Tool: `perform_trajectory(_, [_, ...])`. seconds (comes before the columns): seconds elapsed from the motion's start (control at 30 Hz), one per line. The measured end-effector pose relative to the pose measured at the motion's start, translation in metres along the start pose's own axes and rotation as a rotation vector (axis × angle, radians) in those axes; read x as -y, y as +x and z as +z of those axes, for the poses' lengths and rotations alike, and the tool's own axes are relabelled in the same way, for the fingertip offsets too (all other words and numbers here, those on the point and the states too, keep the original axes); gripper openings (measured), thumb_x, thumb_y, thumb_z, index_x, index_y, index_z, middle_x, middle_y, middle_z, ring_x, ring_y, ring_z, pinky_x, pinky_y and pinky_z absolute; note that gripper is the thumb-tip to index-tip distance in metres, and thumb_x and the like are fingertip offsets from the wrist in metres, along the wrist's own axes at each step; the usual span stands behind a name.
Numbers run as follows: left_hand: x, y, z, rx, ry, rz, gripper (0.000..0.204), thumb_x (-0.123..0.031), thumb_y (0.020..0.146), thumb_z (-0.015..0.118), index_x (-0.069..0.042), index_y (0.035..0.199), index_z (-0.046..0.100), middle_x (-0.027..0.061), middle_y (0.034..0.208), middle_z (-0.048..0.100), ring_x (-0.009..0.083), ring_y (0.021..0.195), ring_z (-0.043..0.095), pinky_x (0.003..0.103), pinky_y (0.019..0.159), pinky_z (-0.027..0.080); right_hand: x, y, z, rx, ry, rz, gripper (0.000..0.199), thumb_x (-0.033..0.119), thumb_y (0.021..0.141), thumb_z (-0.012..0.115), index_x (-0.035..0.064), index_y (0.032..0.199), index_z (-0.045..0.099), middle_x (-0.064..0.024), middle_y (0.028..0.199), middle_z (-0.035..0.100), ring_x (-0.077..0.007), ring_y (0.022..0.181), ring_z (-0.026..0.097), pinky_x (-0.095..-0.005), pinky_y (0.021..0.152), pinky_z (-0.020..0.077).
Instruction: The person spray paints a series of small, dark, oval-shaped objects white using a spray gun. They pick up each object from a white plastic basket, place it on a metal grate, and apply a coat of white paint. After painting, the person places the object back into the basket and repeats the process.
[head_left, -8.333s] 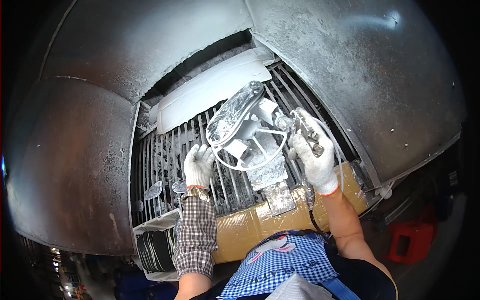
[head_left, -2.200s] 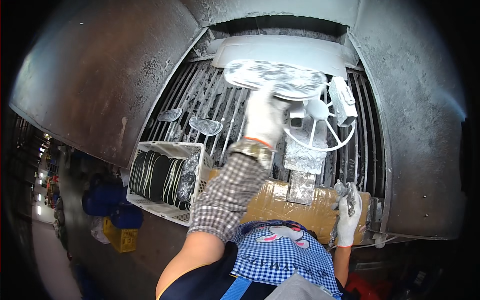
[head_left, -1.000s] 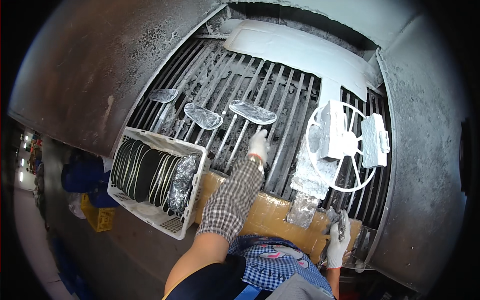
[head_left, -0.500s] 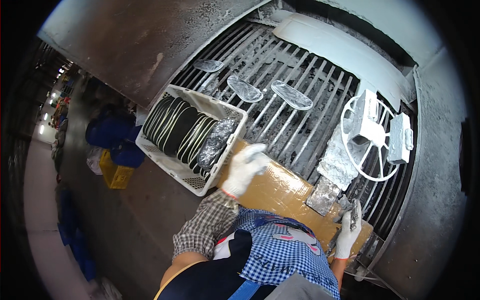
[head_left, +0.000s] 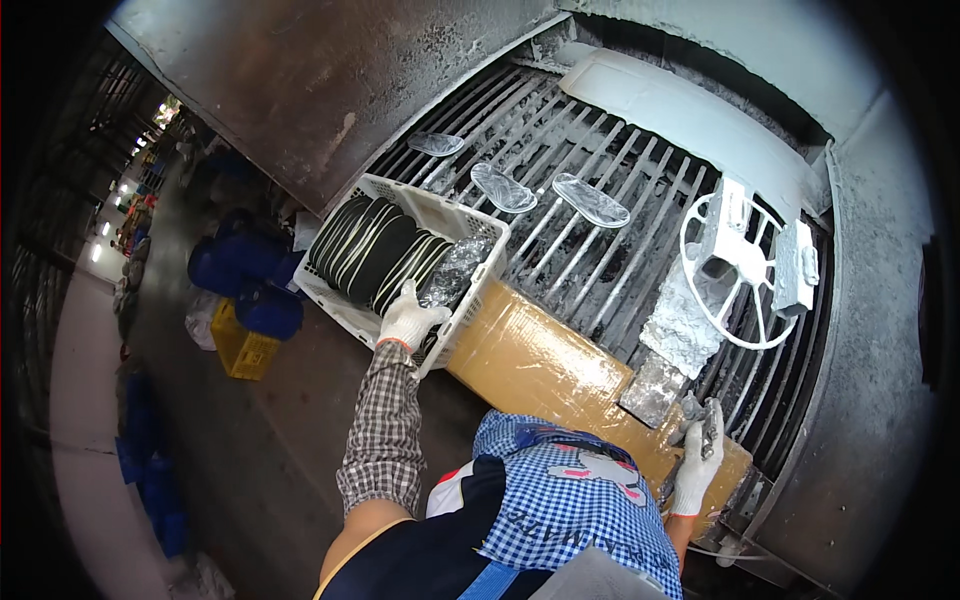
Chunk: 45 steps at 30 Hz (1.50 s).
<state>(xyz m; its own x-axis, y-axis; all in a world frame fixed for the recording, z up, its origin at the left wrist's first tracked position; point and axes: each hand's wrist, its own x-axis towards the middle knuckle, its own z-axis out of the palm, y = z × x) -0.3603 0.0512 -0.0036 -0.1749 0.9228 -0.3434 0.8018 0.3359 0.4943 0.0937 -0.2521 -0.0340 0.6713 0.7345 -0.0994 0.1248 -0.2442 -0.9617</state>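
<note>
My left hand (head_left: pixel 410 320), in a white glove, reaches into a white plastic crate (head_left: pixel 485 285). Its thumb and index finger are spread, and it touches the near end of a row of black sole-shaped pads (head_left: pixel 365 240) with pale edges. Beside them in the crate lies a piece in shiny clear film (head_left: pixel 460 270). At the lower right, my gloved right hand (head_left: pixel 697 465) is closed around a grey-crusted tool (head_left: pixel 692 408), apparently a spray gun, mostly hidden by the fingers. Three shiny, film-covered sole-shaped pieces (head_left: pixel 590 200) lie apart on a metal grille (head_left: pixel 560 270).
Brown taped cardboard (head_left: pixel 540 350) lines the near edge of the grille. A white-coated wheel (head_left: pixel 745 270) with box-shaped blocks stands at the right. Crusted metal walls (head_left: pixel 300 90) enclose the grille. A yellow crate (head_left: pixel 243 345) and blue bundles (head_left: pixel 245 260) sit on the floor at left.
My left hand has moved left from over the cardboard into the crate, onto the row of black pads. My right hand stays nearly where it was. The view has shifted slightly.
</note>
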Motion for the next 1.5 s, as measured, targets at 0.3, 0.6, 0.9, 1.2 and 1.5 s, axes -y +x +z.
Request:
perform_trajectory(0.3, [0.020, 0.022, 0.014, -0.147, 0.058, 0.110, 0.100, -0.023, 0.069, 0.089, 0.002, 0.156, 0.046, 0.0261, 0.137, 0.068, 0.0417, 0.118, 0.070, 0.041, 0.105, 0.054, -0.009, -0.009, -0.003, -0.069, -0.034, -0.073, 0.060, 0.025, 0.104, 0.066, -0.0023, 0.155, 0.052, -0.0151, 0.134, 0.061, -0.0194, 0.108, 0.066, -0.0355, 0.098, 0.0525])
perform_trajectory(0.6, [0.016, 0.007, 0.002, 0.086, -1.305, -0.148, 0.013, -0.011, 0.091, 0.073, -0.006, 0.102, 0.069, 0.0066, 0.089, 0.072, 0.0143, 0.054, 0.054, 0.025, 0.045, 0.040, -0.015, -0.010, -0.008, -0.056, -0.020, -0.062, 0.059, 0.023, 0.104, 0.065, -0.0024, 0.156, 0.051, -0.0148, 0.135, 0.060, -0.0196, 0.108, 0.067, -0.0352, 0.096, 0.0536])
perform_trajectory(0.9, [-0.053, -0.069, -0.039, 0.260, -1.340, 0.211, 0.047, -0.011, 0.096, 0.058, 0.009, 0.139, 0.058, 0.0160, 0.115, 0.075, 0.0186, 0.082, 0.075, 0.026, 0.058, 0.059, 0.019, -0.015, -0.002, -0.027, 0.092, -0.069, 0.068, 0.028, 0.106, 0.066, 0.0002, 0.163, 0.041, -0.0031, 0.098, 0.066, -0.0085, 0.078, 0.062, -0.0247, 0.070, 0.0521])
perform_trajectory(1.2, [-0.102, -0.118, 0.109, 0.868, -1.289, -0.185, 0.041, -0.022, 0.101, 0.061, 0.001, 0.135, 0.063, 0.0148, 0.091, 0.070, 0.0174, 0.057, 0.060, 0.027, 0.046, 0.051, 0.039, -0.020, 0.005, 0.183, -0.067, -0.098, 0.074, 0.022, 0.101, 0.069, 0.0047, 0.165, 0.036, -0.0243, 0.146, 0.064, -0.0329, 0.131, 0.065, -0.0399, 0.110, 0.0493])
perform_trajectory(1.5, [-0.165, -0.153, 0.159, 1.182, -1.133, -0.126, 0.048, -0.024, 0.102, 0.059, 0.000, 0.144, 0.056, 0.0126, 0.092, 0.069, 0.0162, 0.062, 0.061, 0.026, 0.047, 0.050, 0.055, -0.028, 0.008, 0.199, -0.201, -0.289, 0.078, 0.024, 0.100, 0.068, 0.0117, 0.167, 0.032, -0.0304, 0.138, 0.066, -0.0479, 0.125, 0.065, -0.0482, 0.107, 0.0516])
